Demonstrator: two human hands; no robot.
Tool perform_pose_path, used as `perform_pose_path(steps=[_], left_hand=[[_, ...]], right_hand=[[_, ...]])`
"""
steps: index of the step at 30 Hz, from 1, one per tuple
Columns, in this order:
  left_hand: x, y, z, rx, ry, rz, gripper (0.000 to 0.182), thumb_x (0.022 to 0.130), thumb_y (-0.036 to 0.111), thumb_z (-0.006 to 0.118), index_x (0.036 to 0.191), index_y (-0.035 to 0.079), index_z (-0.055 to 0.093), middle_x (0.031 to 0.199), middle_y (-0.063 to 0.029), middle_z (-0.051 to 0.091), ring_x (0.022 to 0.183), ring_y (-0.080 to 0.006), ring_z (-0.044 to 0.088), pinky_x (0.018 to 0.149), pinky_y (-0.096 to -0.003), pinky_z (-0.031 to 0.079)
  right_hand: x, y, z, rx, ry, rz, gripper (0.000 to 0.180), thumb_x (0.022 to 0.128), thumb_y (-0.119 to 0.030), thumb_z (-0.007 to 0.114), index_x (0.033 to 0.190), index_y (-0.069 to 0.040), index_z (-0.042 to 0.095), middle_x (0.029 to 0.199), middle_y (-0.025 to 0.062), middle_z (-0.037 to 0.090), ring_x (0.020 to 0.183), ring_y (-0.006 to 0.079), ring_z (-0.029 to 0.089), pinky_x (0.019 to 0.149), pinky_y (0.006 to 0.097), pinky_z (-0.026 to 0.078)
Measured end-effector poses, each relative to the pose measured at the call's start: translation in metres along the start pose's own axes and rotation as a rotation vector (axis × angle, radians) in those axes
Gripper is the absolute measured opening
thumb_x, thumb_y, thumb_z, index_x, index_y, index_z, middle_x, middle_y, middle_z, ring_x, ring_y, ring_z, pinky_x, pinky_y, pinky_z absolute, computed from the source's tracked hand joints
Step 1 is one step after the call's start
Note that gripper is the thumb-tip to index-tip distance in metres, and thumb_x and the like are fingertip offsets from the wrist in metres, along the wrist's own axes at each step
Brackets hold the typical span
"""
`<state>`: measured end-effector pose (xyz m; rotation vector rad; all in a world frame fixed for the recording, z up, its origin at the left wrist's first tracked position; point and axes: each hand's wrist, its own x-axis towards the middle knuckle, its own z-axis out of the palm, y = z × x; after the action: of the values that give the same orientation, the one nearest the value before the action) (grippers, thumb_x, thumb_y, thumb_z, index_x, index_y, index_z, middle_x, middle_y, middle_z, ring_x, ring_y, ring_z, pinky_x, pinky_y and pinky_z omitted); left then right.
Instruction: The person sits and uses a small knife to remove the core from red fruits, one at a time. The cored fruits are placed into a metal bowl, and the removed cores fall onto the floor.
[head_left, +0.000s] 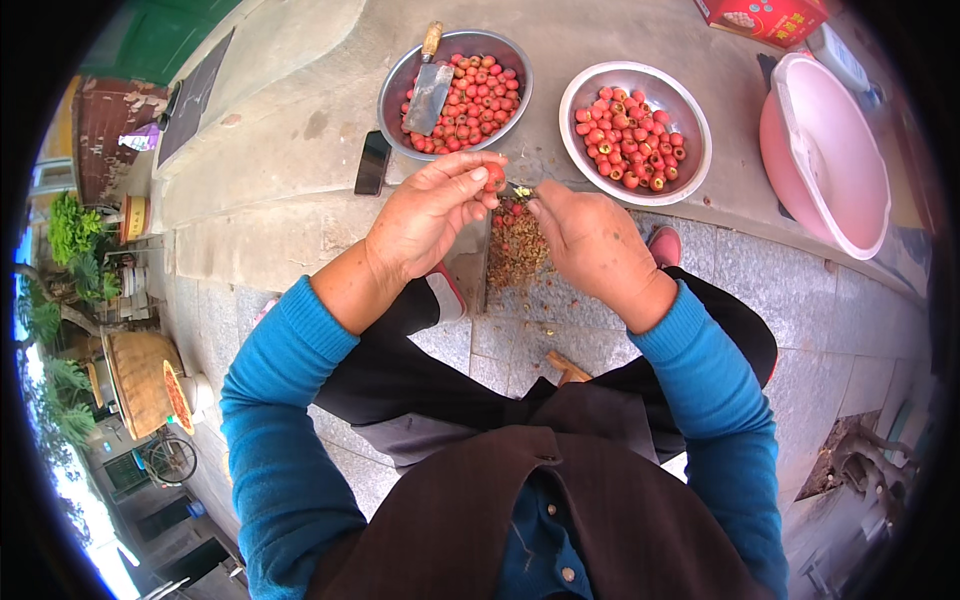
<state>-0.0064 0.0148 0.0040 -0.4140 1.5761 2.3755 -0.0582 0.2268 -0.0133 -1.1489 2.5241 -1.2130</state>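
Between the fingertips of my left hand (429, 206) is a red hawthorn fruit (494, 178). My right hand (592, 236) grips a small tool (517, 187), its handle hidden in the fist. A pale bit of pulp (523, 192) shows at the tool, just beside the fruit. Beyond my left hand, a metal basin (521, 112) holds many whole red fruits (480, 94), with a wooden-handled cleaver (430, 94) lying across them. Past my right hand, a second metal bowl (574, 142) contains red fruits (630, 135), several with hollowed, pale openings.
Scraps (517, 251) and a few fruits litter the ground below my hands. A black phone (372, 163) lies on the concrete ledge (300, 150) near the left basin. At right, a pink plastic basin (840, 150) leans on its side near a red box (765, 19).
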Motion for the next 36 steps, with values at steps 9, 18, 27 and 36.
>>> perform_pose_path(steps=[9,18,27,36], left_hand=[[0.004,-0.001,0.002,0.089,0.071,-0.025,0.027,0.099,0.017,0.059,0.120,0.001,0.063,0.102,-0.0031,0.065,0.088,-0.0103,0.057,0.075,-0.0225,0.045],[0.003,-0.009,0.008,0.295,0.073,0.031,0.023,0.099,0.017,0.059,0.114,0.000,0.064,0.093,-0.0003,0.061,0.074,-0.0064,0.048,0.063,-0.0196,0.039],[0.003,-0.015,0.014,0.068,0.004,0.157,0.020,0.100,0.016,0.058,0.115,0.003,0.061,0.097,0.0008,0.060,0.079,-0.0073,0.051,0.070,-0.0208,0.042],[0.001,-0.017,0.019,0.008,0.007,0.195,0.025,0.100,0.015,0.058,0.123,0.004,0.058,0.104,-0.0003,0.061,0.092,-0.0092,0.053,0.084,-0.0251,0.044]], right_hand=[[0.002,0.005,0.001,-0.005,-0.010,-0.025,0.016,0.094,-0.017,0.058,0.088,-0.002,0.055,0.068,0.0236,0.062,0.068,0.0441,0.063,0.061,0.0531,0.049],[0.000,0.011,0.003,0.191,-0.097,0.015,0.018,0.093,-0.017,0.058,0.088,0.000,0.059,0.080,0.0261,0.062,0.079,0.0468,0.061,0.069,0.0532,0.048],[0.000,0.009,0.013,0.930,-0.233,0.354,0.025,0.101,-0.018,0.054,0.086,0.001,0.059,0.068,0.0030,0.055,0.061,0.0112,0.051,0.057,0.0290,0.045],[-0.001,-0.004,0.003,1.308,-0.334,0.597,0.027,0.105,-0.024,0.048,0.088,-0.005,0.057,0.061,-0.0039,0.040,0.047,0.0048,0.031,0.041,0.0227,0.024]])
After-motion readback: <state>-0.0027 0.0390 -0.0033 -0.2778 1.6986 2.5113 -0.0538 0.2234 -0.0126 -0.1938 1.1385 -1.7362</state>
